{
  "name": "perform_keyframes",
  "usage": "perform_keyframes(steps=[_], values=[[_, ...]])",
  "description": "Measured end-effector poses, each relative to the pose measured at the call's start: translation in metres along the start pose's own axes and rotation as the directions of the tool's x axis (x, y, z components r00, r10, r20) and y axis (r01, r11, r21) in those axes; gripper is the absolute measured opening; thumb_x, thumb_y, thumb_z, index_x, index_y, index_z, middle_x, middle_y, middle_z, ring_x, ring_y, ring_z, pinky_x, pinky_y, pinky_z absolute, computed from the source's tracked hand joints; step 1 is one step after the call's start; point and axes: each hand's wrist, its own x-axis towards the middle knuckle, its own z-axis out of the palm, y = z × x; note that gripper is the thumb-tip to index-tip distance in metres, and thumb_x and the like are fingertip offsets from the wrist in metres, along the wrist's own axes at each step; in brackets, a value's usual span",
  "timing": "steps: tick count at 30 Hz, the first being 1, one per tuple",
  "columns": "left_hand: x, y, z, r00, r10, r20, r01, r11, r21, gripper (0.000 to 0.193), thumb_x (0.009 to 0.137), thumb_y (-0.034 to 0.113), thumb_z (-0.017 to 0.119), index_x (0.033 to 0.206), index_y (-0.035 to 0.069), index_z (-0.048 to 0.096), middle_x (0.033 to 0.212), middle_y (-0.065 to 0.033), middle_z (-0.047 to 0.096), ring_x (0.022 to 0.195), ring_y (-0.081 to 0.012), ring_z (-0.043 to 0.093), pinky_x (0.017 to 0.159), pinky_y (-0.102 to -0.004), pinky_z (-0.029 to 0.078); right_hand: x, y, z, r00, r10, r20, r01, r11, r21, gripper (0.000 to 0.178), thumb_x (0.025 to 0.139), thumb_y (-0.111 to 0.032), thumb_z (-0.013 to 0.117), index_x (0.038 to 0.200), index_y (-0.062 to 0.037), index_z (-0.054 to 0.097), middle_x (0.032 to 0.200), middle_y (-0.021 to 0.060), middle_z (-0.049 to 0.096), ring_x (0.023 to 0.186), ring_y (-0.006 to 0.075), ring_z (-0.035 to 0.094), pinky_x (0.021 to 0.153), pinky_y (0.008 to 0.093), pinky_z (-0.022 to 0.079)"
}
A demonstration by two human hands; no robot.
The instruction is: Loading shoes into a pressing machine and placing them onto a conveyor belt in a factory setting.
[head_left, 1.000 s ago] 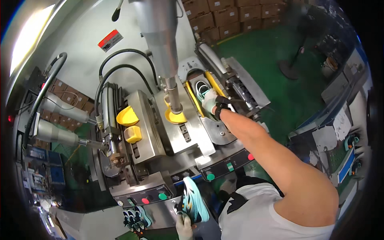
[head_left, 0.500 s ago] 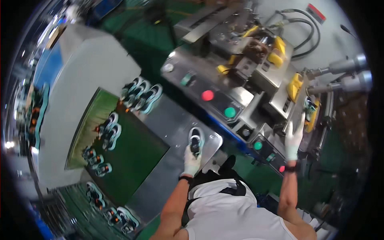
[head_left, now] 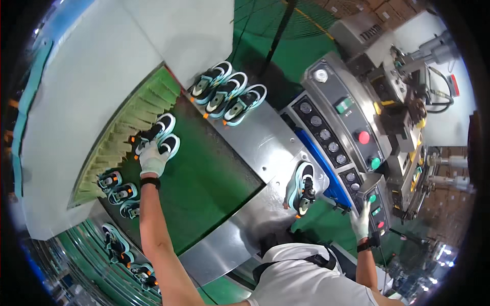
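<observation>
My left hand (head_left: 152, 159), in a white glove, closes over the front of a black and white sneaker (head_left: 172, 146) with a pale blue sole on the green belt. Another sneaker (head_left: 162, 126) lies right beside it, farther from me. My right hand (head_left: 361, 224), also gloved, is at the machine's lower control panel with its fingers stretched out. Its fingertips are at the green button (head_left: 372, 198); whether they press it I cannot tell. On the steel table's near corner a single sneaker (head_left: 305, 187) rests, touched by neither hand.
Three sneakers (head_left: 227, 97) stand in a row at the steel table's far end. Several more lie along the left of the green belt (head_left: 209, 178) and on the roller rack (head_left: 76, 250). A grey tunnel housing (head_left: 117, 46) with a strip curtain spans the belt. The pressing machine (head_left: 398, 122) stands right.
My left hand has let go of the sneaker at the table corner and moved left onto one on the belt. My right hand has left the machine's fixture for the green button. The view has turned left.
</observation>
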Motion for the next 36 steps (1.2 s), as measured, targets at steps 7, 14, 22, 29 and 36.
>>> perform_keyframes(steps=[7, 14, 22, 29, 36], values=[[-0.054, 0.030, 0.031, 0.993, 0.035, 0.117, -0.029, 0.998, -0.050, 0.052, 0.076, 0.031, 0.093, 0.113, 0.006, 0.066, 0.114, -0.0178, 0.067, 0.104, -0.0404, 0.071, 0.088, -0.0527, 0.060, -0.051, -0.021, 0.062, 0.891, 0.122, 0.437, -0.132, 0.991, -0.006, 0.088, 0.091, -0.039, 0.081, 0.156, 0.0097, 0.047, 0.164, 0.0379, 0.043, 0.156, 0.0467, 0.042, 0.129, 0.0446, 0.037], [-0.196, 0.188, 0.013, 0.914, 0.256, 0.313, -0.121, 0.912, -0.391, 0.055, 0.077, 0.042, 0.089, 0.104, -0.001, 0.069, 0.107, -0.0249, 0.073, 0.103, -0.0467, 0.072, 0.091, -0.0556, 0.058, -0.040, -0.081, 0.046, 0.898, -0.059, 0.435, -0.062, 0.964, 0.260, 0.082, 0.098, -0.043, 0.077, 0.158, 0.0047, 0.050, 0.162, 0.0287, 0.053, 0.151, 0.0378, 0.053, 0.125, 0.0403, 0.043], [-0.298, 0.437, -0.180, 0.659, 0.743, 0.120, 0.035, 0.129, -0.991, 0.046, 0.080, 0.018, 0.085, 0.118, -0.005, 0.073, 0.106, -0.0139, 0.077, 0.099, -0.0227, 0.074, 0.088, -0.0375, 0.058, 0.006, -0.115, -0.069, 0.701, -0.516, 0.492, -0.439, 0.231, 0.868, 0.060, 0.109, -0.044, 0.067, 0.152, -0.0023, 0.062, 0.140, 0.0141, 0.073, 0.130, 0.0184, 0.065, 0.113, 0.0364, 0.050], [-0.259, 0.614, -0.240, 0.657, 0.751, -0.066, -0.107, 0.007, -0.994, 0.059, 0.107, -0.004, 0.060, 0.162, -0.009, 0.040, 0.155, -0.0207, 0.059, 0.135, -0.0294, 0.066, 0.114, -0.0370, 0.053, 0.047, -0.069, -0.173, 0.824, -0.557, 0.104, -0.477, -0.584, 0.657, 0.081, 0.099, -0.035, 0.083, 0.165, -0.0051, 0.046, 0.152, 0.0071, 0.066, 0.132, 0.0175, 0.067, 0.114, 0.0369, 0.054], [-0.248, 0.689, -0.209, 0.801, 0.596, -0.049, -0.172, 0.150, -0.974, 0.051, 0.109, 0.002, 0.062, 0.157, -0.008, 0.049, 0.149, -0.0218, 0.065, 0.137, -0.0290, 0.066, 0.116, -0.0396, 0.053, 0.100, 0.028, -0.227, 0.907, -0.417, 0.063, -0.327, -0.600, 0.730, 0.093, 0.090, -0.030, 0.089, 0.166, -0.0021, 0.041, 0.158, 0.0100, 0.059, 0.141, 0.0197, 0.059, 0.119, 0.0377, 0.049]])
